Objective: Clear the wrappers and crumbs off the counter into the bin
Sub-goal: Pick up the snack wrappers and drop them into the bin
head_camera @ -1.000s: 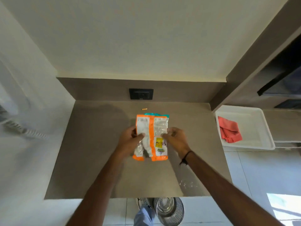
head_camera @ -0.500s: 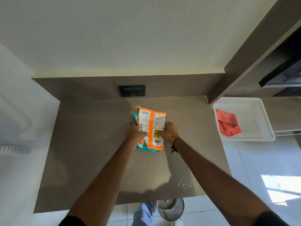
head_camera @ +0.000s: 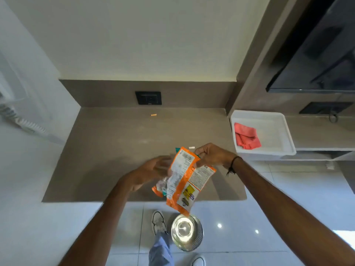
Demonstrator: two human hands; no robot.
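Observation:
My right hand (head_camera: 213,156) pinches the top of the orange and teal wrappers (head_camera: 184,181), which hang down past the front edge of the brown counter (head_camera: 107,146). Their lower end dangles just above the round metal bin (head_camera: 187,232) on the floor. To the left of the wrappers is my left hand (head_camera: 148,172), fingers spread and blurred, holding nothing. A small orange crumb (head_camera: 153,115) lies near the back of the counter. A small white scrap (head_camera: 191,148) lies on the counter just behind the wrappers.
A white tray (head_camera: 276,131) with a red cloth (head_camera: 246,138) stands on the ledge to the right. A black wall socket (head_camera: 148,98) sits in the backsplash. My leg and shoes (head_camera: 159,225) are on the tiled floor beside the bin.
The wrappers were held flat over the counter by both hands. Now my right hand alone has pulled them toward the front edge, over the bin, and my left hand has let go.

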